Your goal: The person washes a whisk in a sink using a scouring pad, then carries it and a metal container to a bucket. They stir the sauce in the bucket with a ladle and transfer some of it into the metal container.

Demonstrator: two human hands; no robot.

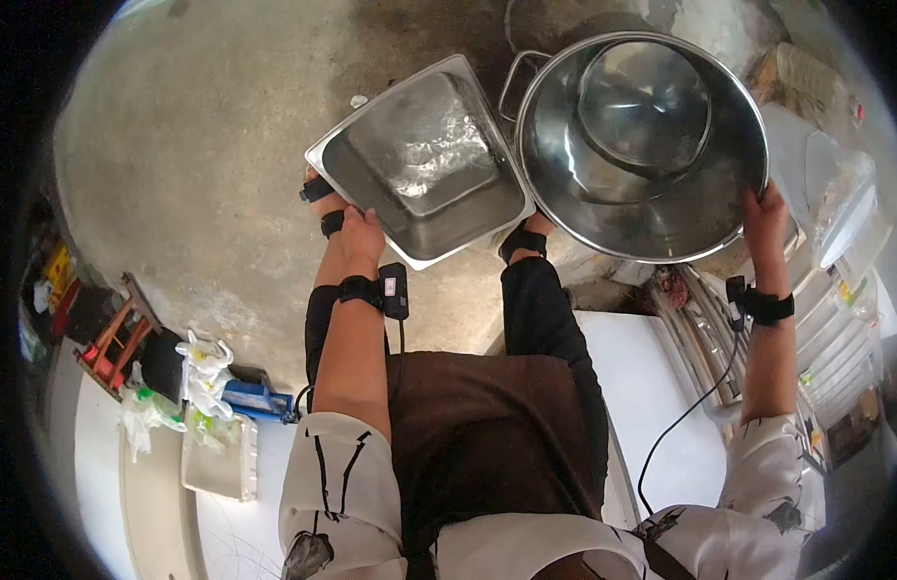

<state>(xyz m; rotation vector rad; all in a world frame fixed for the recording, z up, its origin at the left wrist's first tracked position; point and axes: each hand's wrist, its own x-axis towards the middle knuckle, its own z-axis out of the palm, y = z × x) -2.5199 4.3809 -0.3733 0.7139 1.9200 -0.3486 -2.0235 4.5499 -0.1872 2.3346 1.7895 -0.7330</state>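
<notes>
My left hand grips the near rim of a rectangular steel tray, held tilted above the concrete floor. My right hand holds the right rim of a large round steel pot, also tilted toward me. A smaller steel bowl or lid lies inside the pot. The tray's corner touches the pot's left side, near the pot's handle. Both wrists wear black straps with small devices and a cable. My legs in dark trousers show below the tray.
Concrete floor fills the upper left. A white surface sits under my right arm, with stacked steel trays beside it. At left are a wooden stool, white gloves, a blue item and a white tub. Shelves with containers stand at right.
</notes>
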